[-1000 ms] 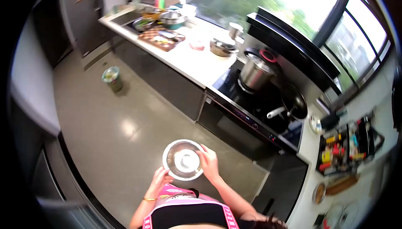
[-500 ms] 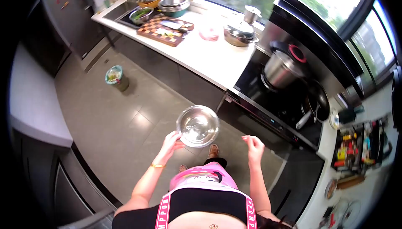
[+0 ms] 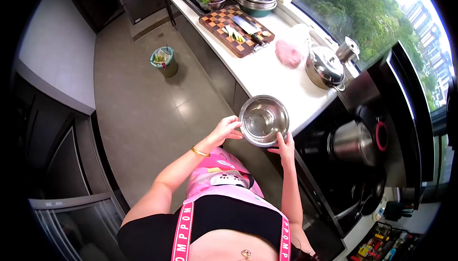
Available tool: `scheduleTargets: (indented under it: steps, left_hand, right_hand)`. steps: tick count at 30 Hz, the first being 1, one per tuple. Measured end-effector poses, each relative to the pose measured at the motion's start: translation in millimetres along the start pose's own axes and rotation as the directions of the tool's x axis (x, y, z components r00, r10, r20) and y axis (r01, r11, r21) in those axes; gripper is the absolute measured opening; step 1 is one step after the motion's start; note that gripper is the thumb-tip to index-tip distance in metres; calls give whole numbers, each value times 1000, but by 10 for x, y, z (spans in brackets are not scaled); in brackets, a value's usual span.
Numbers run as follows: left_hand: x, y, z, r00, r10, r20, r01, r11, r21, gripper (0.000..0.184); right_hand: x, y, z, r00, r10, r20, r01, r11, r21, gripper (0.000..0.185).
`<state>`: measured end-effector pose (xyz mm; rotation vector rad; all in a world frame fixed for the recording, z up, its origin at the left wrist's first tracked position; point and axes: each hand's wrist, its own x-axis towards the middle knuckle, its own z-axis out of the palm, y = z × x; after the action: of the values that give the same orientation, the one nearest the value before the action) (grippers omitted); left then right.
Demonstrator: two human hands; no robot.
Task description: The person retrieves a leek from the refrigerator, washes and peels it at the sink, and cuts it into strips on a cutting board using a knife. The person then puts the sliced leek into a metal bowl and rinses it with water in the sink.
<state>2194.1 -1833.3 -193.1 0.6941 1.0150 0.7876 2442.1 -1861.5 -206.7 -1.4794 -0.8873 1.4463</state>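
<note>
A round steel bowl point(image 3: 264, 120), its shiny inside facing up, is in front of my body near the counter's front edge. My right hand point(image 3: 285, 149) grips its lower right rim, with the thumb over the edge. At the bowl's left side is my left hand point(image 3: 227, 130), fingers apart, the fingertips by the rim; whether they touch it is hard to tell. Beyond the bowl, a checkered cutting board point(image 3: 227, 22) bears a cleaver point(image 3: 246, 25) and pale green cut pieces point(image 3: 233, 33). A pink bag point(image 3: 288, 53) lies to the board's right.
A lidded pot point(image 3: 325, 67) stands on the white counter point(image 3: 267, 80), beyond it the stove with a tall pot point(image 3: 354, 142) and a pan. Stacked bowls point(image 3: 256, 1) and a bowl of greens point(image 3: 212, 0) are near the sink. A bin point(image 3: 164, 62) stands on the floor.
The view has turned right, toward the counter. The bowl has moved up and right, closer to the counter. My right hand, apart from the bowl half a second ago, is back on its rim.
</note>
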Motion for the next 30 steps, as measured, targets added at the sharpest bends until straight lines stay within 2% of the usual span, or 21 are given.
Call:
scheduleTargets:
  steps: [1, 5, 7, 8, 9, 10, 11, 12, 14, 15, 16, 17, 20, 21, 23, 24, 25, 27, 28, 29, 30]
  left_hand:
    - [153, 117, -107, 1000, -22, 14, 22, 999, 31, 15]
    - [876, 545, -663, 984, -53, 169, 18, 979, 203, 20]
    - [1331, 858, -1030, 965, -32, 260, -38, 965, 259, 22]
    - [1608, 1043, -1282, 943, 69, 325, -215, 874, 436, 26]
    - [1893, 1247, -1523, 891, 269, 366, -451, 623, 639, 28]
    - [2117, 1566, -1692, 896, 296, 331, -441, 509, 739, 30]
    - [2420, 1836, -1889, 853, 359, 379, -480, 252, 840, 31]
    - [2861, 1916, -2186, 756, 439, 486, -542, 2, 841, 35]
    - [3361, 2363, -2361, 816, 389, 428, -404, -146, 903, 43]
    - [3641, 2502, -2458, 747, 436, 502, -435, -250, 865, 45]
    - [3880, 2605, -2493, 805, 383, 453, -346, -316, 883, 49]
    - [4150, 2644, -2604, 778, 379, 500, -363, -378, 852, 54]
    - [4558, 2821, -2661, 823, 211, 527, -463, -287, 839, 63]
    - [4642, 2840, -2640, 844, 145, 516, -453, -320, 832, 57]
    - [4850, 2789, -2721, 767, 129, 628, -617, -116, 778, 48]
    - [4812, 2808, -2658, 756, 93, 648, -643, -81, 762, 44]
    - [4741, 2843, -2544, 799, 34, 600, -598, -43, 800, 50]
    - [4736, 2781, -2446, 741, 112, 662, -660, -61, 749, 59]
    - [4733, 2784, -2401, 717, 101, 689, -689, -44, 724, 67]
    - [4711, 2772, -2352, 735, 65, 675, -674, -26, 738, 67]
    - [4695, 2778, -2278, 698, 38, 715, -712, -71, 699, 65]
  right_hand:
    - [169, -84, 129, 999, 31, -34, -32, 999, -16, 38]
    - [948, -29, 540, 992, -39, -119, 48, 996, 71, 33]
    - [1271, -107, 753, 978, 23, -209, -2, 995, 104, 30]
    - [1391, -173, 862, 968, 73, -240, -44, 991, 126, 28]
    - [1494, -233, 971, 959, 84, -270, -49, 990, 135, 27]
    - [1594, -234, 1052, 949, 106, -298, -65, 987, 144, 27]
    - [1723, -252, 1121, 938, 117, -326, -69, 986, 154, 28]
    - [1834, -297, 1190, 934, 124, -336, -73, 984, 162, 28]
    - [1966, -330, 1318, 897, 160, -411, -106, 983, 150, 28]
    - [1997, -305, 1361, 887, 181, -425, -120, 979, 166, 28]
    - [2041, -265, 1389, 877, 161, -453, -96, 982, 163, 30]
    - [2090, -240, 1415, 865, 141, -482, -74, 985, 157, 32]
    - [2146, -241, 1471, 827, 206, -523, -129, 975, 181, 29]
    - [2167, -233, 1465, 807, 239, -540, -144, 966, 213, 29]
    - [2190, -236, 1436, 795, 253, -552, -162, 965, 208, 29]
    - [2222, -231, 1424, 796, 241, -555, -159, 968, 191, 29]
    - [2266, -235, 1416, 795, 242, -556, -156, 968, 199, 29]
    - [2325, -262, 1368, 799, 243, -550, -141, 965, 221, 28]
    - [2371, -151, 1315, 801, 229, -553, -119, 966, 228, 28]
    - [2423, -59, 1309, 798, 236, -554, -115, 963, 244, 28]
    - [2459, -50, 1282, 806, 210, -553, -91, 968, 235, 29]
